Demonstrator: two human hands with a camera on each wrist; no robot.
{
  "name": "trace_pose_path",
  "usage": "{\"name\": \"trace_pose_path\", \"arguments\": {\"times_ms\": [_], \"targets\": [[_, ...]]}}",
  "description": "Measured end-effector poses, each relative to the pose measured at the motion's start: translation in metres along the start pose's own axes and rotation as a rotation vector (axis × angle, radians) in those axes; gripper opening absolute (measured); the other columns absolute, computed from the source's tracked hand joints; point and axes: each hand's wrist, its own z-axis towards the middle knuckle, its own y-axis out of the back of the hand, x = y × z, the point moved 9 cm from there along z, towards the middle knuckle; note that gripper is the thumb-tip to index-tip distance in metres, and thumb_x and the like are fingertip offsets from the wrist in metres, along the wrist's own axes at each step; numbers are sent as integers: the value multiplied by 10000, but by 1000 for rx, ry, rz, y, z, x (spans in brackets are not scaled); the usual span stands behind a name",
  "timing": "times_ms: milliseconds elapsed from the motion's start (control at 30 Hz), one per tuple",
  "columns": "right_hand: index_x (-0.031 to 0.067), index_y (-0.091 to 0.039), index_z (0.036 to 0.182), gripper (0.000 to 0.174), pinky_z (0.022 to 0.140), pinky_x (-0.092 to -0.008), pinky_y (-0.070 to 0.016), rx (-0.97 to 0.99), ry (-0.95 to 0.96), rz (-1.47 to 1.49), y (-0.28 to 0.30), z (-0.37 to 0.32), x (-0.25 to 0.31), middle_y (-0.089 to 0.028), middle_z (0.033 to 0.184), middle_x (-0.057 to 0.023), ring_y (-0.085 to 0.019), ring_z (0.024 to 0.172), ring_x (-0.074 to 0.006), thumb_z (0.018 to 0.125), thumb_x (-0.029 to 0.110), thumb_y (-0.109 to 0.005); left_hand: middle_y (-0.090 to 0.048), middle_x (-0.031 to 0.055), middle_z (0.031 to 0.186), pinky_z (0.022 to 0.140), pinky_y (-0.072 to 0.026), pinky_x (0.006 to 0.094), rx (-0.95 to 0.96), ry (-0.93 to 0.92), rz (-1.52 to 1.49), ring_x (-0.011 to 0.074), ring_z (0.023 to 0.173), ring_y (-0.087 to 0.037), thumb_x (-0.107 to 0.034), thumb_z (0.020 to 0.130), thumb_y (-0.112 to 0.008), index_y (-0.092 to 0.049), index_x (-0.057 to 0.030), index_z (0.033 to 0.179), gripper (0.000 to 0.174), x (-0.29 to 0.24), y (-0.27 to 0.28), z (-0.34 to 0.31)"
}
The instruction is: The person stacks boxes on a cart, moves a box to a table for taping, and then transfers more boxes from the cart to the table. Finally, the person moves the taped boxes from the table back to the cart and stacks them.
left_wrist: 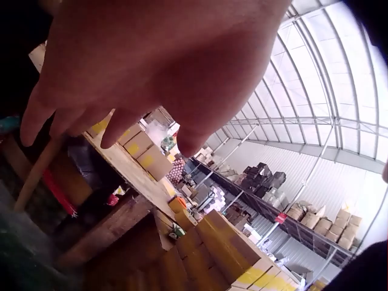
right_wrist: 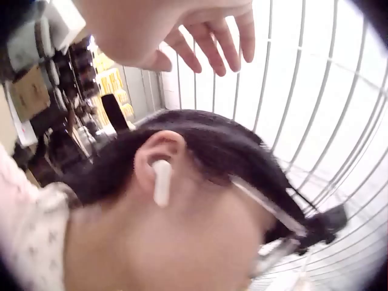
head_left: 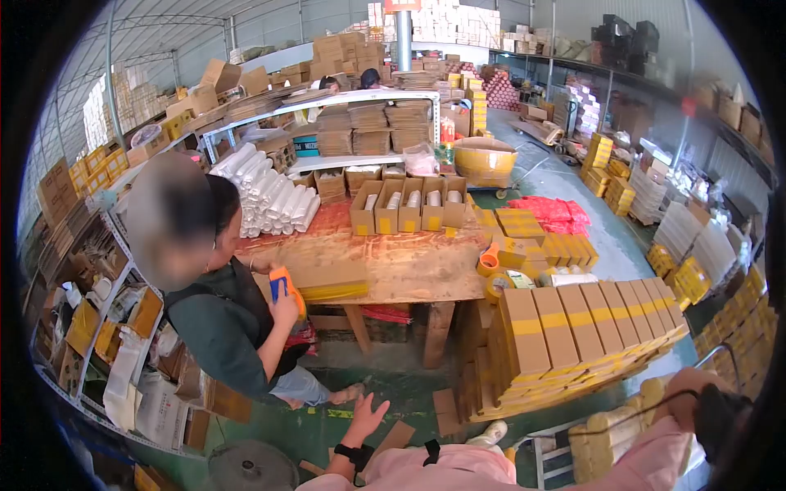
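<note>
My left hand (head_left: 366,420) hangs in the air low in the head view, fingers spread and nothing in them. In the left wrist view the same hand (left_wrist: 157,66) spans the top, its fingers pointing down over the background. My right hand (right_wrist: 206,39) is raised beside my head, its fingers loose and holding nothing. Nearest to my left hand on the floor are flat cardboard pieces (head_left: 397,438). To the right stands a stack of long brown cartons (head_left: 565,327) sealed with yellow tape.
Across the wooden table (head_left: 417,270), another person (head_left: 221,327) holds an orange and blue tape dispenser (head_left: 286,290) by a long carton (head_left: 332,278). Open cartons with white rolls (head_left: 409,209) and white wrapped rolls (head_left: 270,192) lie farther back. A metal shelf (head_left: 106,327) lines the left.
</note>
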Motion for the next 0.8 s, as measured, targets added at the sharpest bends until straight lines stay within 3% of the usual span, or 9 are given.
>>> {"name": "trace_pose_path", "arguments": {"times_ms": [100,133,233,300,367,500,600,700,800], "targets": [[34,-527,1019,402,676,-362,-420,461,-272,-76,-70,-42,-39,-556,942,-143,-541,822,-245,758,333,-593,-207,321,1333,1029,-201,408,-1,17,-21,395,1269,-190,-520,769,-537,-357,43,1256,766,14,6,-7],[46,-541,958,337,628,-348,-406,502,-340,-105,-87,-55,-47,-558,887,-124,-531,759,-230,744,300,-599,-212,322,1330,1027,-206,406,-4,20,-20,395,1267,-197,-515,773,-536,-359,47,1253,759,17,7,-7],[80,-584,775,146,482,-305,-366,423,-416,-119,-136,-67,-38,-563,724,-66,-498,570,-184,700,199,-618,-234,317,1323,1020,-227,394,-6,-18,103,389,1257,-226,-491,784,-534,-364,57,1244,735,21,12,-9],[118,-539,820,84,460,-304,-325,286,-296,-10,-149,-49,-27,-540,693,-66,-443,523,-190,742,149,-532,-239,310,1325,1018,-234,387,-24,-105,97,379,1255,-239,-480,787,-536,-374,59,1237,720,17,15,-8],[120,-541,791,78,457,-306,-327,326,-486,-127,-153,-49,-33,-540,689,-54,-446,505,-189,715,139,-547,-242,303,1328,1014,-242,382,-33,-136,88,372,1253,-249,-471,787,-539,-382,60,1231,710,22,15,-8],[215,-490,1061,401,492,-288,-407,503,-583,126,-155,-48,-30,-547,885,-176,-519,700,-266,717,42,-600,-244,300,1329,1008,-253,383,-4,-15,88,370,1255,-248,-464,783,-546,-387,60,1230,707,14,20,-18],[140,-542,984,337,446,-331,-394,326,-548,192,-157,-47,-27,-567,793,-188,-520,619,-279,655,160,-614,-253,303,1323,1007,-255,385,22,4,81,372,1258,-239,-467,782,-545,-381,59,1235,713,17,18,-20],[-29,-573,868,379,482,-308,-363,224,-602,220,-160,-47,-33,-553,749,-168,-482,570,-240,585,219,-613,-262,310,1315,1006,-256,388,28,25,77,376,1260,-233,-478,782,-538,-384,59,1232,717,20,20,-22],[86,-538,732,103,460,-308,-338,131,-374,-4,-158,-72,-25,-557,704,-55,-470,498,-199,638,100,-576,-258,250,1346,1011,-249,389,63,115,132,341,1264,-244,-488,799,-512,-354,25,1268,712,35,15,-20]]}}
